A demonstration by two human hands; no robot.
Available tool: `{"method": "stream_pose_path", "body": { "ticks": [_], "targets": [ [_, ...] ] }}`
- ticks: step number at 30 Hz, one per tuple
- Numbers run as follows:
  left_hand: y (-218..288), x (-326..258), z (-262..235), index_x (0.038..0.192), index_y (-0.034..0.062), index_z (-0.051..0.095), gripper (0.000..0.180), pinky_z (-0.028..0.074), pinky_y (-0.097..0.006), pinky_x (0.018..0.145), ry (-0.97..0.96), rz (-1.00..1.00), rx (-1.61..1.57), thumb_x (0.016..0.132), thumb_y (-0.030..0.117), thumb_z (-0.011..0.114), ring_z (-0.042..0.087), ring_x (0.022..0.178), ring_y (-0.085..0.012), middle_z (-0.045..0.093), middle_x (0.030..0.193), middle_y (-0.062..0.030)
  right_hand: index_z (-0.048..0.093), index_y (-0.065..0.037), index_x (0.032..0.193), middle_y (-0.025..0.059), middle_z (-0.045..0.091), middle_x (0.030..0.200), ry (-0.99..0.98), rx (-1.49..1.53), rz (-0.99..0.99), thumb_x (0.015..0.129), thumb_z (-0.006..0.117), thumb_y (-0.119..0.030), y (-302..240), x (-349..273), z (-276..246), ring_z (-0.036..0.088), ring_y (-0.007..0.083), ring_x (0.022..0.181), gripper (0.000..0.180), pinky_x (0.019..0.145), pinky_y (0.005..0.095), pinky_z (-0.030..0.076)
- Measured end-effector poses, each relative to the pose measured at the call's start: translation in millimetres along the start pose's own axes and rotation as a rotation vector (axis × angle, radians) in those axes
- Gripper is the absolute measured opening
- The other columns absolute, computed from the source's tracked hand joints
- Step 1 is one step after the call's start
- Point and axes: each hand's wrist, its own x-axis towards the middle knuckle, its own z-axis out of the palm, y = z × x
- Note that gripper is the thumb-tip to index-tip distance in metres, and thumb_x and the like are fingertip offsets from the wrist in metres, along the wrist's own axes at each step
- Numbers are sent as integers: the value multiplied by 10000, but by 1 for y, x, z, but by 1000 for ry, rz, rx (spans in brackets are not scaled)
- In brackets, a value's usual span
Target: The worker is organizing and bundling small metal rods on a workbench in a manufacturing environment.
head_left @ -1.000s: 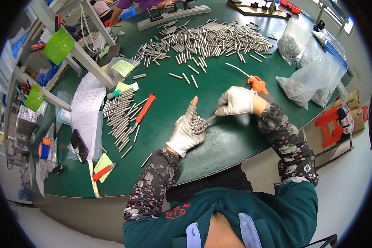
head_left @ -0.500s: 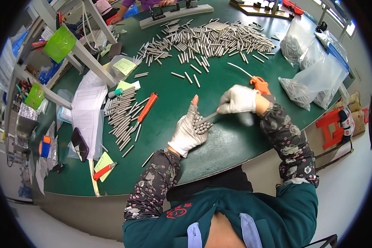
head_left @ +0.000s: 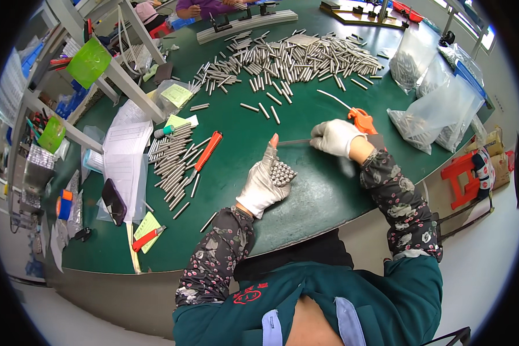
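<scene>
My left hand (head_left: 263, 183), in a white glove with its thumb tip bare, is wrapped round a bundle of short metal pins (head_left: 283, 173), their round ends facing up and right. To its right, my gloved right hand (head_left: 334, 138) pinches a thin, flat grey metal strip (head_left: 294, 142). The strip points left, and its far end is beside my left thumb, above the bundle. I cannot tell whether it touches the thumb. Beyond both hands, a large heap of similar pins (head_left: 305, 56) covers the back of the table.
An orange air blow gun (head_left: 361, 120) lies just beyond my right hand. Bags of pins (head_left: 414, 127) stand at the right. Left of my hands are more pins (head_left: 175, 158), an orange cutter knife (head_left: 207, 151), papers (head_left: 125, 138) and a phone (head_left: 113, 202). Another person's hand (head_left: 194, 11) shows at the back.
My right hand has shifted slightly right, and the metal strip has lifted off the pin ends to lie nearly level by my left thumb. My left hand still holds the bundle.
</scene>
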Motion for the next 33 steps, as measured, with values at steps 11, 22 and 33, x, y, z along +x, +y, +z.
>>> {"method": "stream_pose_path", "body": {
  "ticks": [11,22,33],
  "targets": [
    [2,0,0,1406,199,100,997,429,-241,805,0,-31,38,589,17,642,527,757,-132,537,848,-16,588,-84,923,124,601,903,34,-202,-155,745,517,-100,-13,-27,13,577,295,861,192,740,380,457],
    [-13,0,3,1406,171,86,957,441,-202,657,-3,49,-37,622,-26,597,502,591,-93,514,674,23,598,-108,809,38,554,738,329,9,-531,697,601,-137,-55,-44,3,540,229,783,115,701,345,425],
    [-16,4,7,1400,155,72,943,454,-254,755,44,195,-30,642,31,620,585,778,-178,579,897,-41,583,-112,782,46,557,715,301,-457,-637,696,547,-146,-72,-20,21,553,209,753,99,632,327,412]
  ]
}}
